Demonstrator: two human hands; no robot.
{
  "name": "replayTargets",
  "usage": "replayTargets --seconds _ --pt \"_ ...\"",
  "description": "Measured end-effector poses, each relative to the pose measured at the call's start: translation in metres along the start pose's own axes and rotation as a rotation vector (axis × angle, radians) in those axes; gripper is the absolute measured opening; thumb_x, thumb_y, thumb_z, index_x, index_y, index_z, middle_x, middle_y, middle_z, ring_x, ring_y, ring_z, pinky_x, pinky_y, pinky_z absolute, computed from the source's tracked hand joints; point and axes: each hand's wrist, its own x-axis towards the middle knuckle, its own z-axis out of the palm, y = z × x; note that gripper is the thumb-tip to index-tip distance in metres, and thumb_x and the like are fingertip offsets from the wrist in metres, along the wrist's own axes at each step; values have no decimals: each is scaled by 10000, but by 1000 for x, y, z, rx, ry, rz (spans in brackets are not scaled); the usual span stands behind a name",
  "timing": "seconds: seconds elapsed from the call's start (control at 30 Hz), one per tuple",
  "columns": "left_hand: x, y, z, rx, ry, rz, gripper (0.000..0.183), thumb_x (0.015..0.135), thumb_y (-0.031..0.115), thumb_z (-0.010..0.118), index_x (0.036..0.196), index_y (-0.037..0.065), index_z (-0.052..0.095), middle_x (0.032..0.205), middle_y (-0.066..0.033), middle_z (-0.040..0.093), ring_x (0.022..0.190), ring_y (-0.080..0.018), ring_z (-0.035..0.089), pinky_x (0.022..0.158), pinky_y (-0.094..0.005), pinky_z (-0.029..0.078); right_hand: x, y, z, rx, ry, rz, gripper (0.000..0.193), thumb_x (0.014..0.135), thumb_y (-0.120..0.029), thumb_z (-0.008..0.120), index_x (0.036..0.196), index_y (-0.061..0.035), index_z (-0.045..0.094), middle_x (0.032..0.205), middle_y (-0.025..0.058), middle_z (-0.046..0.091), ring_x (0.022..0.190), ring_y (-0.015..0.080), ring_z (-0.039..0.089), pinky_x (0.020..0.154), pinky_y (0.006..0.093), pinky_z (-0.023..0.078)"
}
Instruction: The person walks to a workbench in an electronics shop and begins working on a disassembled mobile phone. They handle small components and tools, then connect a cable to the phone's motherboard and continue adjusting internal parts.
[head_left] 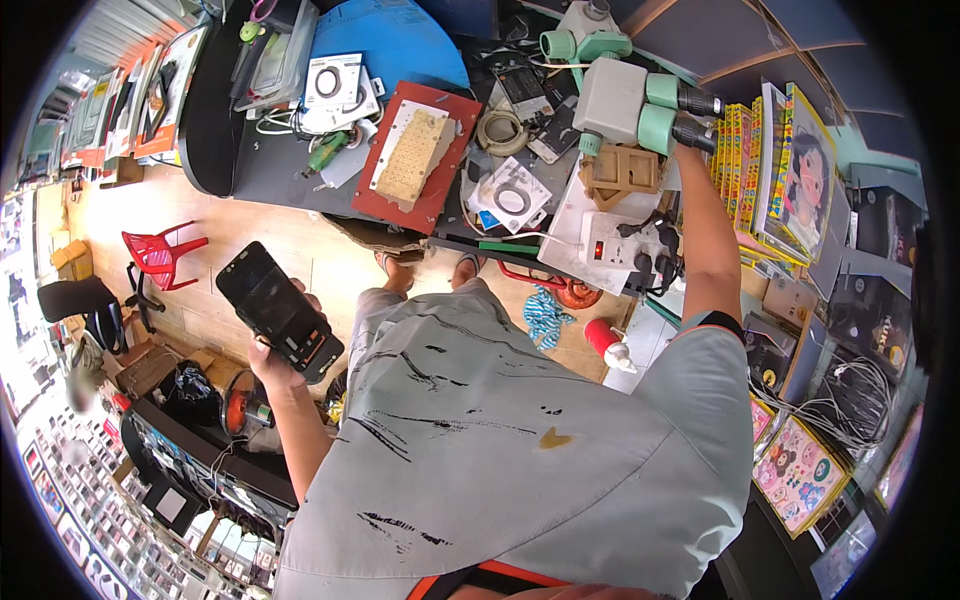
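Observation:
My left hand (277,362) is closed round a dark smartphone (280,310), out to the left of my body above the floor. The phone's black face is turned up, and its lower end shows small orange and silver parts, as if uncovered there. My right forearm (708,235) stretches forward to the green and white microscope (612,102). Behind its eyepieces (690,115) the right hand is hidden, so its fingers and anything in them do not show.
The bench carries a red board with a tan block (415,150), a roll of tape (502,130), a brown wooden holder (622,172) and a white power strip (610,245). Yellow-spined books (740,165) stand at right. A red chair (160,255) is on the floor at left.

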Motion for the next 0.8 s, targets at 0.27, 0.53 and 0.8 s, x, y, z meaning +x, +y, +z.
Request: replayTargets --seconds 0.27,0.53,0.8 --pt "-8 5 -10 -88 12 -19 932 781 365 851 1523 32 395 1378 -165 505 1181 -304 582 986 -433 589 7 33 -22 164 198 -125 417 880 -446 711 1075 -87 793 1041 209 774 1010 400 749 901 458 571" --pt "16 8 -31 -130 -79 -96 943 793 365 862 1536 28 389 1387 -177 499 1180 -310 581 1007 -431 587 -211 -35 -199 698 583 156 387 956 -357 789 1017 16 712 911 103 748 814 186 733 678 319 576" --pt "72 44 -74 -143 -246 -153 991 831 383 833 1586 6 315 1443 -200 483 1230 -337 577 1016 -472 589 -370 -87 -336 975 1353 150 329 939 -249 834 977 23 654 821 111 695 730 193 673 589 294 543"
